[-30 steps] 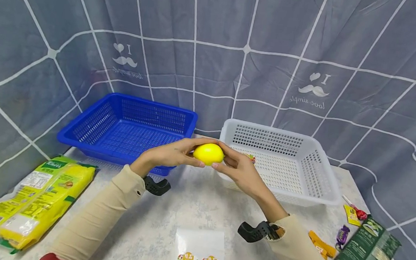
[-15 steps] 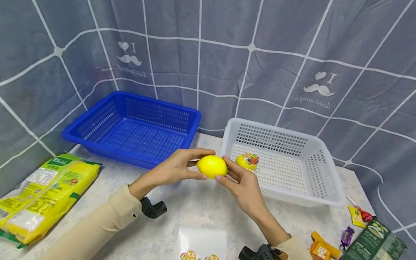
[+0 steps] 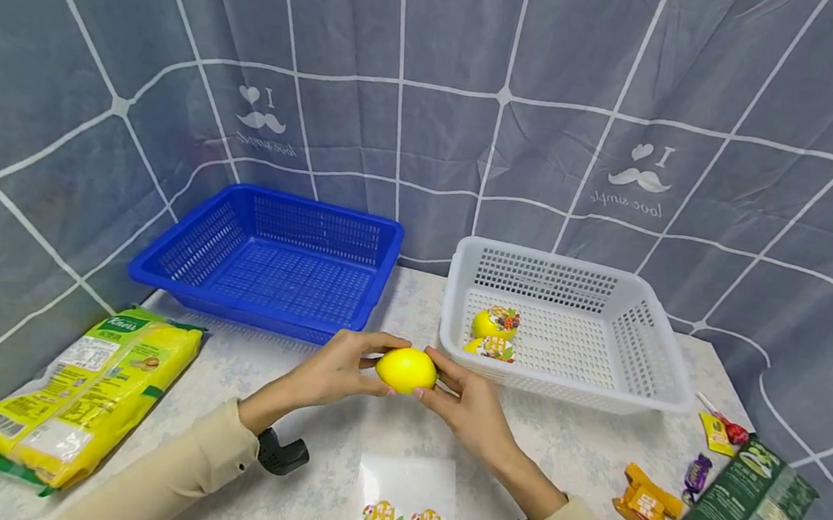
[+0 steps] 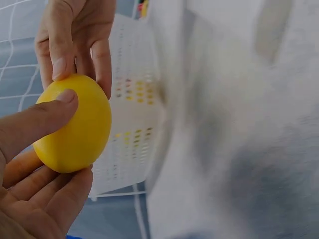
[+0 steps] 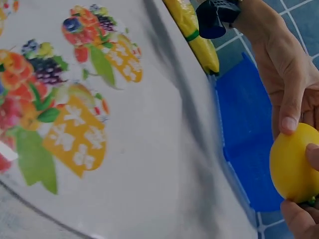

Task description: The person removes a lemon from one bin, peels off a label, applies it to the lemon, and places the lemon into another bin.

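Observation:
A plain yellow lemon [image 3: 407, 370] is held up between both hands, over the table in front of the baskets. My left hand [image 3: 342, 373] grips one end of it with thumb and fingers. On the other end, my right hand [image 3: 473, 412] pinches with thumb and fingertips. The left wrist view shows the lemon [image 4: 75, 124] with both thumbs on its near face. Below the hands lies a clear sheet of fruit-print stickers [image 3: 406, 502]. Two lemons with such stickers, one of them the upper lemon [image 3: 486, 324], lie in the white basket [image 3: 646, 382].
A blue basket [image 3: 180, 287] stands at the back left. At the left lies a yellow Knorr bag [image 3: 87, 396]. On the right are a dark green packet [image 3: 738, 517], an orange wrapper [image 3: 647, 507], a purple candy [image 3: 697, 475] and a red lollipop [image 3: 734, 433].
Both hands have drawn the lemon down and nearer, away from the baskets. The stickered lemons in the white basket, hidden or partly hidden before, now show. The hold on the lemon stays.

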{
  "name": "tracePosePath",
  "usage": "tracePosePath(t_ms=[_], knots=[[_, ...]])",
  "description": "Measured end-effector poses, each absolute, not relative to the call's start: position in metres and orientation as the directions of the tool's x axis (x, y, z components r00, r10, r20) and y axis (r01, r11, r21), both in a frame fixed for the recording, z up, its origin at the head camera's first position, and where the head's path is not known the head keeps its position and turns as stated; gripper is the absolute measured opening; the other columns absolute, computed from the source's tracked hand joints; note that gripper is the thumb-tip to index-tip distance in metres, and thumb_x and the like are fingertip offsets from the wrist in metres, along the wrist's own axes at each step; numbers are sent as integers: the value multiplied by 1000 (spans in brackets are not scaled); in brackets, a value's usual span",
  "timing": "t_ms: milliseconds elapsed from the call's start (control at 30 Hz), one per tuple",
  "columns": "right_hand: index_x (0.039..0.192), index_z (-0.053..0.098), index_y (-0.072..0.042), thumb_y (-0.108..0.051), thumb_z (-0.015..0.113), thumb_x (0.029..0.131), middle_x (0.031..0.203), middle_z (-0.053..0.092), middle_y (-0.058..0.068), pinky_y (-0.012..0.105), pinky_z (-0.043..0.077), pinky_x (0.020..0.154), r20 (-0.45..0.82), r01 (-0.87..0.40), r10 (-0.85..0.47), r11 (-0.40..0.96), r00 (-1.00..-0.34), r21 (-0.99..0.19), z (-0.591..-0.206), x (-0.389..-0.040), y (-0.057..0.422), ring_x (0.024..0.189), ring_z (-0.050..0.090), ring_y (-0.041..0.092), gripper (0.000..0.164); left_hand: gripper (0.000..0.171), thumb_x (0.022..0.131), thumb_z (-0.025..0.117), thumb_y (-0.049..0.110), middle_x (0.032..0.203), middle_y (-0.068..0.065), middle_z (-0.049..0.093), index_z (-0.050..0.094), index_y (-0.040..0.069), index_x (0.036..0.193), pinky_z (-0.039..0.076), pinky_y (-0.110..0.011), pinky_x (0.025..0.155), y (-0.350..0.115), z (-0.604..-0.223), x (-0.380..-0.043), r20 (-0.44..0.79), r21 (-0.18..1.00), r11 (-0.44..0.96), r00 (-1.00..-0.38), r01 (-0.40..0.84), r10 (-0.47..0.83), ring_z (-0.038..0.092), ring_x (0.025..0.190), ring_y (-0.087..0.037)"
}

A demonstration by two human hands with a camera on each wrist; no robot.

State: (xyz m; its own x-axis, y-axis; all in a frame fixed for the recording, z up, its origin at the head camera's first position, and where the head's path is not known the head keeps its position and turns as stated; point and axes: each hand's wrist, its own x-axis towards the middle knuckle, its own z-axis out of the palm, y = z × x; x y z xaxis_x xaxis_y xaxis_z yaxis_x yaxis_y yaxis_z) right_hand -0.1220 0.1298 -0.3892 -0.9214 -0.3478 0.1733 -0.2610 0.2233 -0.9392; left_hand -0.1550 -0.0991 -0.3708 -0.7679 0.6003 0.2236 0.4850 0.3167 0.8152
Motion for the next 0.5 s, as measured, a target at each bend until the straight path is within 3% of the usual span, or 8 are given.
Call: tracePosePath(t_ms=[233,500], knots=[[141,44,11,-9,69,92,139,49,28,29,51,92,123,-248,-395,282,-910,-927,-407,-122,139,124,53,37,59,51,78,81,1,123,-13,65,62,-2,125,49,-43,98,-89,-395,-157,171,819,343,-766,460,619,60,117,-33],[140,43,13,-7,70,91,139,47,33,30,51,92,73,-202,-413,279,-908,-939,-422,-125,146,123,53,40,59,54,75,84,4,123,-11,65,62,1,125,49,-42,99,-81,-412,-160,114,831,362,-766,423,633,60,117,-28]])
